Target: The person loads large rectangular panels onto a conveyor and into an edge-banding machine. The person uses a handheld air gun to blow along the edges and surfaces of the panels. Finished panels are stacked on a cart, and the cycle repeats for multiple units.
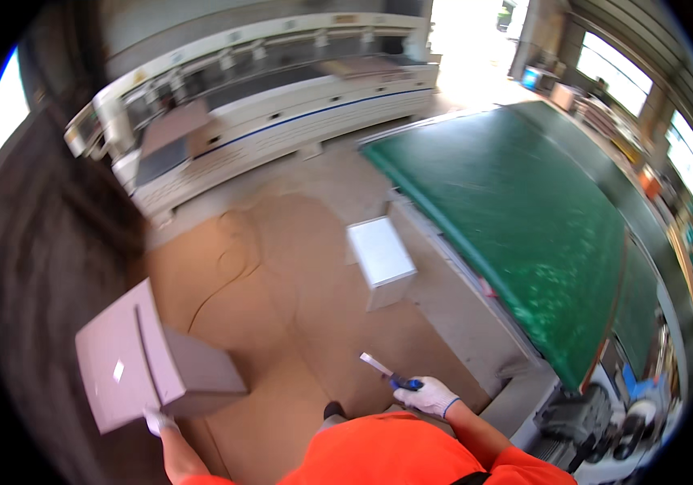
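Small white label (118,371) on the pale board at lower left, bright blue screen (531,78) — far back, upper right

— What is the left hand (157,421) gripping?

— A pale box (148,360), looking like smooth, matt board. Both hands are wearing white knitted cloth gloves.

— And the right hand (429,396)?

— It is holding a tool (387,373) with a shiny metal blade and a blue plastic handle.

— The surroundings?

— The floor (282,267) is showing dusty brown, and the green surface (516,210) is looking matt and scuffed.
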Tool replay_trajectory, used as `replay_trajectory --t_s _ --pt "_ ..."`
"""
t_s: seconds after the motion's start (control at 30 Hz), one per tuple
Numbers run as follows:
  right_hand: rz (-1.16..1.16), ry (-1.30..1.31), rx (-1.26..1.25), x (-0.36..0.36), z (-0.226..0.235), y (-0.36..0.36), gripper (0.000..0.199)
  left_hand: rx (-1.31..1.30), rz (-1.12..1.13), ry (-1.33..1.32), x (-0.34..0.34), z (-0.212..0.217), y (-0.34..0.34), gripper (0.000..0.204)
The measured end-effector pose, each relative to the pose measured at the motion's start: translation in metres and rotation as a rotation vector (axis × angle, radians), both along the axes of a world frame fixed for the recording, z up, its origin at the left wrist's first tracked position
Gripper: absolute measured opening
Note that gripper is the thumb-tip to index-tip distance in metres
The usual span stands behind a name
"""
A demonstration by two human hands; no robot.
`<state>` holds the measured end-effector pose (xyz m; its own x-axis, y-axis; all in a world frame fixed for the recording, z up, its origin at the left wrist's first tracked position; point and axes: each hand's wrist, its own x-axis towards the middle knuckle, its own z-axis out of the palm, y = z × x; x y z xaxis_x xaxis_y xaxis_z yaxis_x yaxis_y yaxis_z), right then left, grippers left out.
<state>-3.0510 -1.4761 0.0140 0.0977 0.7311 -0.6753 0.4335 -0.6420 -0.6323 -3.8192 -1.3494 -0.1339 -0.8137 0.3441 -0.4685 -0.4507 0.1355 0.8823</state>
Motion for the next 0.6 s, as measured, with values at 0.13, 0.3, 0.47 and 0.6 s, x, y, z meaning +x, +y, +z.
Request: replay_trajectory --t_s 0.13,0.3,0.47,0.6 --pt "0.217 0.098 -0.121 0.055 0.048 -0.024 0.050 -0.091 0.052 -0.327 0.159 -0.043 0.016 0.068" --pt "0.313 0.032 -0.017 0.134 0.050 -0.050 0.049 -0.108 -1.002 -0.612 0.428 -0.096 0.099 0.042" --pt "0.053 0.086 -0.058 0.208 0.088 -0.104 0.045 -0.098 -1.414 -0.354 0.735 -0.017 0.161 0.031" --pt "-0.553 0.144 0.107 0.261 0.066 -0.194 0.043 0.138 -1.760 -0.174 0.909 0.064 0.118 0.023"
